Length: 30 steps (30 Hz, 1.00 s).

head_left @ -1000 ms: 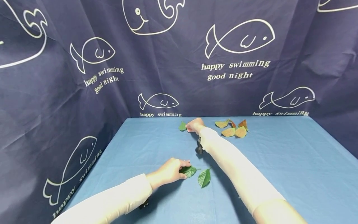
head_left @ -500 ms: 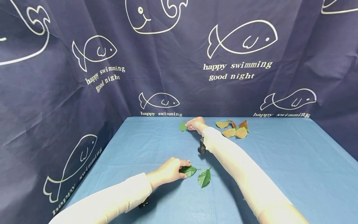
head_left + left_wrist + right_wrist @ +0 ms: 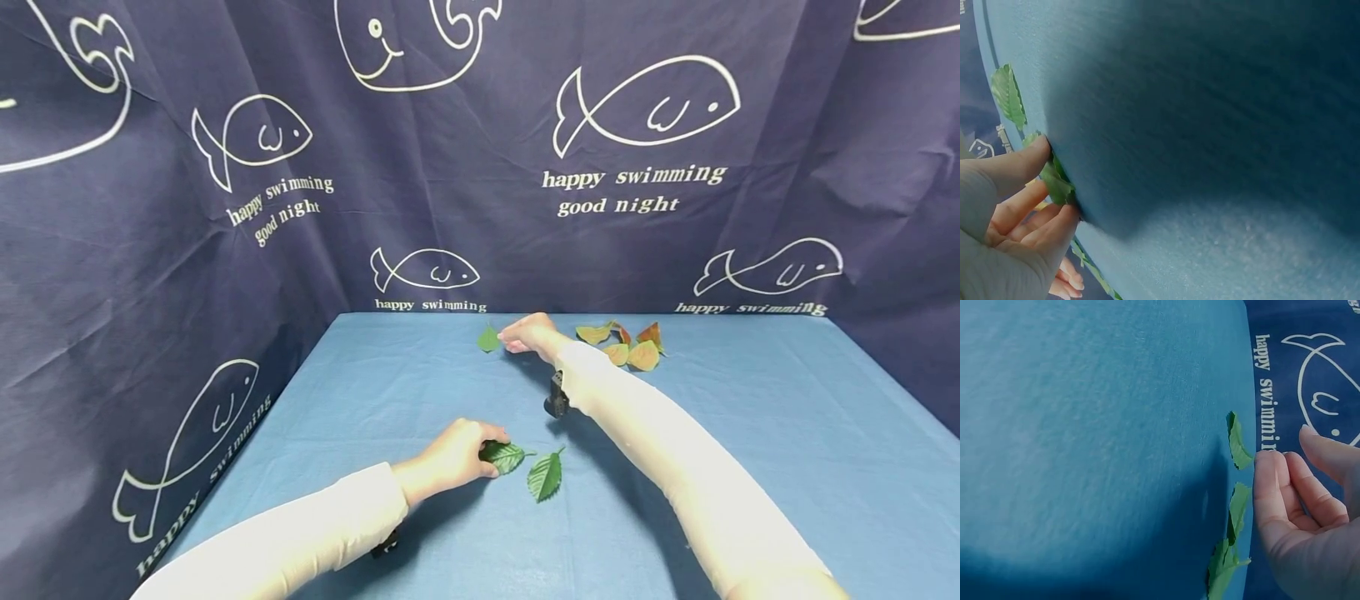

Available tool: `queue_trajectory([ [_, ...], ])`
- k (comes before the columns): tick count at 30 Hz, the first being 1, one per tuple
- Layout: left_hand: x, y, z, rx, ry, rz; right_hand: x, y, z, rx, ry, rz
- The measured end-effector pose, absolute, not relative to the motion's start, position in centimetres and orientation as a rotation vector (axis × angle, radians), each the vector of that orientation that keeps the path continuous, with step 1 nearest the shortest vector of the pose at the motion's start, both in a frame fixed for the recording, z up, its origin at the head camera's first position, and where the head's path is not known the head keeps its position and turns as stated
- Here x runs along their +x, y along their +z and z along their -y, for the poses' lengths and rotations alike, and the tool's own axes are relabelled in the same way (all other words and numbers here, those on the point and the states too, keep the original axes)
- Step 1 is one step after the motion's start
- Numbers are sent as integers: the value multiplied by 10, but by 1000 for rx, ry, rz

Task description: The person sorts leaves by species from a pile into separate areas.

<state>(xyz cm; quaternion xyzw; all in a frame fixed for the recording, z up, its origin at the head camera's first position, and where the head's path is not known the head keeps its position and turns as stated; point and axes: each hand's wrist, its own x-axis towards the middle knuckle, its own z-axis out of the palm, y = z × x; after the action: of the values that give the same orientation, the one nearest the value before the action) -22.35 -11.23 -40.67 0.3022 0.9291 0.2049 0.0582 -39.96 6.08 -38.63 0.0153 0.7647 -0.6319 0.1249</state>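
In the head view, my left hand (image 3: 456, 454) is low near the middle of the table. Its thumb and fingers grip the edges of a green serrated leaf (image 3: 504, 457); in the left wrist view this leaf (image 3: 1057, 181) lies between thumb and fingertips. A second green leaf (image 3: 544, 477) rests on the cloth just right of it. At the far edge, my right hand (image 3: 534, 333) is beside another green leaf (image 3: 488, 339), holding nothing. The right wrist view shows that hand (image 3: 1304, 506) with its thumb apart from its fingers and several green leaves (image 3: 1239, 440) past the fingertips.
Several yellow-orange leaves (image 3: 643, 356) lie at the back, to the right of my right hand. A blue cloth (image 3: 750, 400) covers the table. Dark curtains (image 3: 465, 192) with white fish drawings stand along the back and sides.
My right forearm and wrist have shifted slightly right, and the fingers have eased off the far leaf. The left hand and its leaf have stayed in place.
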Motion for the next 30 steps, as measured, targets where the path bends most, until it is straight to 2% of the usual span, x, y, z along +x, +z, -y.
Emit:
queue_trajectory([
  [14, -223, -408, 114, 863, 737, -2820, -370, -381, -93, -83, -1672, -2205],
  [30, -223, -415, 116, 866, 851, -2893, -332, -370, -107, -324, -1474, -2232],
])
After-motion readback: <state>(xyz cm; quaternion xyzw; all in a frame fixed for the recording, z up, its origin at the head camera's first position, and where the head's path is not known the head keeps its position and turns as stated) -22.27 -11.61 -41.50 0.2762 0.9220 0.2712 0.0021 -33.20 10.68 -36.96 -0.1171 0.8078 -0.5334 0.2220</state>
